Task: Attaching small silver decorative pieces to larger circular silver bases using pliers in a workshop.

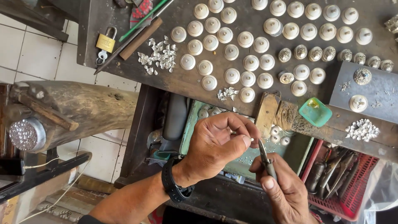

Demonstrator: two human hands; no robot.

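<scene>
My left hand is curled over the open drawer, pinching a tiny silver piece between thumb and forefinger. A black watch sits on that wrist. My right hand grips small metal pliers, their tips pointing up and almost touching the tiny piece. On the dark workbench above lie several white dome-shaped metal caps in rows, with ornate silver ones further right.
Silver scrap pile, a brass padlock and long tools lie at the bench's left. A green dish sits on a worn wooden peg. A red basket holds pliers. A wooden stump with a dapping block stands left.
</scene>
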